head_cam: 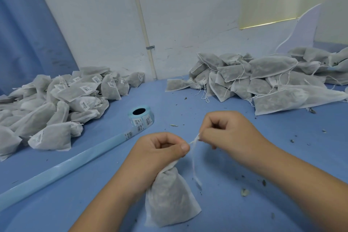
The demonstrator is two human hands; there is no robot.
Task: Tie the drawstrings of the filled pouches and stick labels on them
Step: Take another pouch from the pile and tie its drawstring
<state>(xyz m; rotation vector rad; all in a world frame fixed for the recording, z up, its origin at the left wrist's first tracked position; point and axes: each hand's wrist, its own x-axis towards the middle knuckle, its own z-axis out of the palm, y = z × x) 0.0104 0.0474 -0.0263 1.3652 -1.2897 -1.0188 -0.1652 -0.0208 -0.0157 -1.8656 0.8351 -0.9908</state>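
Bare blue table (pixel 188 100) lies between the labelled pile (pixel 62 100) along the left edge and the unlabelled pile (pixel 263 77) at the far right corner, with the label roll (pixel 141 117) mid-table. Near the front edge, the left hand (pixel 160 149) grips the gathered neck of the filled pouch (pixel 169 198) just below it, and the right hand (pixel 229 130) pinches the drawstring (pixel 193 162). The labels show barcodes; their text is unreadable.

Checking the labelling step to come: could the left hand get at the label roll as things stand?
Probably, once it lets go: the left hand grips the pouch by its neck, but only bare table lies between it and the label roll.
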